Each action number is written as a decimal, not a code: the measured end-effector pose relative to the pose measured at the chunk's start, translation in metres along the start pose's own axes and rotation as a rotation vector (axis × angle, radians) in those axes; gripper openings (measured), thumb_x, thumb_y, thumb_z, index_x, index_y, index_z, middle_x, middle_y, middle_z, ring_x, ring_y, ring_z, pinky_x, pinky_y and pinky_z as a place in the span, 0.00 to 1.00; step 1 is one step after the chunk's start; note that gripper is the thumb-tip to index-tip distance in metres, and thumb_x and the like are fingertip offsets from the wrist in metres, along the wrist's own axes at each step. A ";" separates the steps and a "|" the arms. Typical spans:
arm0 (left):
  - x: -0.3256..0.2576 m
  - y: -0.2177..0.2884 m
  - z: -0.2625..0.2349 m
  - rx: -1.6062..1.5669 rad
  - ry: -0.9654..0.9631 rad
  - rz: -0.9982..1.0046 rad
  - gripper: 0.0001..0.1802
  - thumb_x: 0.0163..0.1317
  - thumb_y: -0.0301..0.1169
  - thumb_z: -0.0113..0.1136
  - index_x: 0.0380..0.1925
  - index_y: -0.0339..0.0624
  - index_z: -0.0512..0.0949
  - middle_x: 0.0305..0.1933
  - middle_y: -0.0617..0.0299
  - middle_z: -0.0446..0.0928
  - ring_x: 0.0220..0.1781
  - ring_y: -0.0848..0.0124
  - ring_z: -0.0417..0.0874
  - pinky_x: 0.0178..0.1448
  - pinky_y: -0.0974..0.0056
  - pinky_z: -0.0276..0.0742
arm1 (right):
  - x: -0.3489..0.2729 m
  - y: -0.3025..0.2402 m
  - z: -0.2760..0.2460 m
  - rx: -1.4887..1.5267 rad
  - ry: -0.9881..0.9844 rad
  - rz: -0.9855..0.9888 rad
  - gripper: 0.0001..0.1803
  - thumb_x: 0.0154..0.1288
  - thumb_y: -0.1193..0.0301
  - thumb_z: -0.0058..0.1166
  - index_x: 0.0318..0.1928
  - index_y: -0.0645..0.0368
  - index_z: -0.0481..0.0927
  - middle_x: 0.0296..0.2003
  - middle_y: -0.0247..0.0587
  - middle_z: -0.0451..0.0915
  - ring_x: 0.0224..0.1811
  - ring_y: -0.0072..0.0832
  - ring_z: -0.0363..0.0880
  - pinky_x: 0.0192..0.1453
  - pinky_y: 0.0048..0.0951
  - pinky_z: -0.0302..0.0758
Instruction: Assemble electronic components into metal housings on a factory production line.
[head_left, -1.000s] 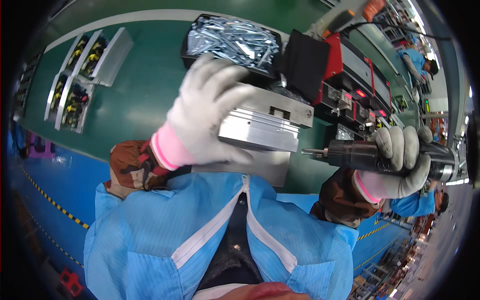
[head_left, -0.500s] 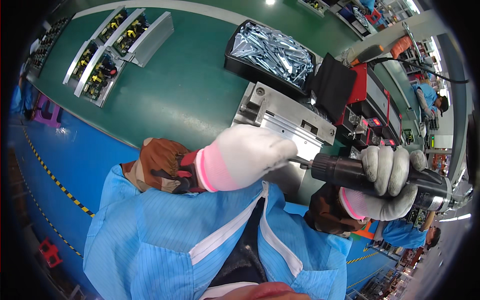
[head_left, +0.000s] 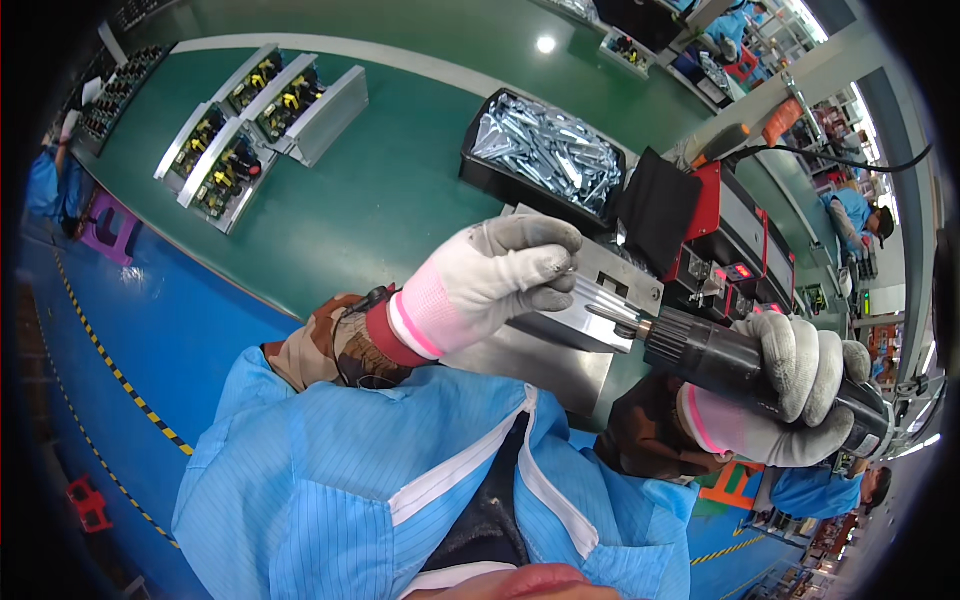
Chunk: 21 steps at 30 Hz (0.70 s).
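My right hand (head_left: 800,375), in a white-grey glove, is wrapped around a black electric screwdriver (head_left: 700,350) held nearly level. Its bit (head_left: 612,312) points left, over the bench. My left hand (head_left: 490,278), gloved with a pink cuff, is raised just left of the bit, apart from it. Thumb and fingers are pinched together; whatever lies between the tips is too small to make out. Behind and below the bit is a silvery metal fixture (head_left: 640,290), partly covered by my left hand and the tool.
A black bin (head_left: 505,192) full of shiny metal strips stands beyond the fixture. To its right are a black flap (head_left: 655,205) and a red-and-black device (head_left: 730,215) with lit displays. Metal-framed circuit boards (head_left: 325,125) sit on the green bench (head_left: 400,120) at far left. People work farther off.
My left hand has come away from the screwdriver's bit, turning so its pinched fingertips show. The bit is now exposed. My right hand still grips the screwdriver, and the view has shifted slightly.
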<state>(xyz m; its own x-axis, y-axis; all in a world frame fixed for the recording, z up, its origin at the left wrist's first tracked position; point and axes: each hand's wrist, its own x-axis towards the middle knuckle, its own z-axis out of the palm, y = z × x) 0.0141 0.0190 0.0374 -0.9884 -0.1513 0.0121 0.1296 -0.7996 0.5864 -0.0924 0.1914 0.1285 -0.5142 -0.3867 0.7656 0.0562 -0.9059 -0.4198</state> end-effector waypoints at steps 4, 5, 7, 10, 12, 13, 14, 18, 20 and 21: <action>-0.002 -0.004 0.003 -0.184 -0.008 -0.091 0.13 0.60 0.25 0.55 0.45 0.39 0.69 0.40 0.60 0.73 0.38 0.73 0.77 0.40 0.73 0.78 | 0.001 0.004 0.001 -0.002 -0.003 -0.038 0.18 0.59 0.67 0.54 0.48 0.60 0.69 0.20 0.23 0.67 0.22 0.14 0.66 0.33 0.19 0.63; -0.003 -0.004 0.002 -0.211 -0.002 -0.112 0.13 0.60 0.24 0.54 0.46 0.39 0.69 0.41 0.60 0.73 0.40 0.73 0.77 0.41 0.73 0.78 | 0.002 0.005 0.001 -0.007 -0.003 -0.030 0.18 0.59 0.67 0.54 0.48 0.60 0.69 0.20 0.23 0.67 0.22 0.14 0.66 0.33 0.18 0.63; -0.001 -0.007 -0.002 -0.247 -0.029 -0.113 0.13 0.60 0.23 0.53 0.45 0.39 0.69 0.43 0.59 0.73 0.41 0.71 0.78 0.44 0.70 0.79 | 0.002 0.008 0.001 -0.005 0.009 -0.040 0.19 0.59 0.67 0.54 0.48 0.60 0.69 0.20 0.23 0.67 0.22 0.14 0.65 0.32 0.19 0.63; 0.000 -0.010 -0.004 -0.265 -0.081 -0.135 0.13 0.60 0.22 0.53 0.46 0.40 0.69 0.43 0.59 0.74 0.42 0.69 0.79 0.47 0.68 0.79 | 0.003 0.011 0.000 -0.001 0.029 -0.056 0.19 0.59 0.67 0.54 0.50 0.61 0.69 0.20 0.23 0.66 0.22 0.14 0.65 0.31 0.19 0.63; -0.001 -0.010 -0.004 -0.304 -0.072 -0.143 0.13 0.59 0.22 0.54 0.45 0.40 0.70 0.42 0.57 0.75 0.42 0.68 0.79 0.47 0.67 0.80 | 0.004 0.009 -0.002 0.003 0.017 -0.048 0.20 0.59 0.67 0.54 0.50 0.61 0.69 0.20 0.23 0.66 0.22 0.14 0.66 0.31 0.19 0.64; 0.000 -0.011 -0.003 -0.305 -0.073 -0.143 0.13 0.59 0.22 0.54 0.45 0.40 0.70 0.42 0.57 0.75 0.42 0.68 0.79 0.47 0.67 0.80 | 0.004 0.009 -0.003 0.011 0.005 -0.041 0.20 0.59 0.67 0.53 0.50 0.61 0.69 0.21 0.24 0.67 0.22 0.14 0.66 0.31 0.19 0.64; -0.001 -0.012 -0.001 -0.276 -0.062 -0.106 0.12 0.58 0.22 0.55 0.43 0.40 0.71 0.40 0.57 0.75 0.42 0.68 0.79 0.47 0.65 0.81 | 0.004 0.009 -0.004 0.009 0.004 -0.042 0.20 0.59 0.67 0.53 0.50 0.61 0.69 0.21 0.24 0.67 0.22 0.14 0.66 0.31 0.19 0.64; 0.002 -0.023 0.002 -0.058 -0.030 0.166 0.11 0.55 0.19 0.57 0.39 0.40 0.72 0.38 0.54 0.76 0.41 0.66 0.80 0.44 0.61 0.82 | 0.002 0.007 -0.004 -0.003 0.011 -0.065 0.19 0.59 0.68 0.54 0.49 0.60 0.69 0.21 0.24 0.68 0.22 0.15 0.67 0.30 0.19 0.64; 0.001 -0.029 0.005 -0.032 -0.024 0.225 0.12 0.54 0.18 0.58 0.38 0.40 0.72 0.39 0.54 0.76 0.41 0.65 0.80 0.44 0.61 0.82 | 0.001 0.007 -0.003 -0.004 0.023 -0.065 0.19 0.59 0.68 0.54 0.49 0.60 0.69 0.21 0.24 0.68 0.22 0.15 0.67 0.30 0.19 0.64; 0.000 -0.031 0.006 -0.005 -0.019 0.284 0.12 0.53 0.18 0.58 0.37 0.39 0.71 0.39 0.54 0.76 0.41 0.65 0.80 0.44 0.60 0.83 | 0.001 0.007 -0.003 -0.011 0.021 -0.061 0.18 0.59 0.68 0.54 0.49 0.60 0.69 0.21 0.24 0.68 0.22 0.15 0.67 0.30 0.19 0.64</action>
<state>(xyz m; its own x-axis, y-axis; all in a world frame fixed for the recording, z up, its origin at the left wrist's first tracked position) 0.0092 0.0471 0.0236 -0.9137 -0.3589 0.1907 0.4021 -0.7298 0.5529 -0.0947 0.1855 0.1251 -0.5339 -0.3267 0.7799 0.0145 -0.9257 -0.3779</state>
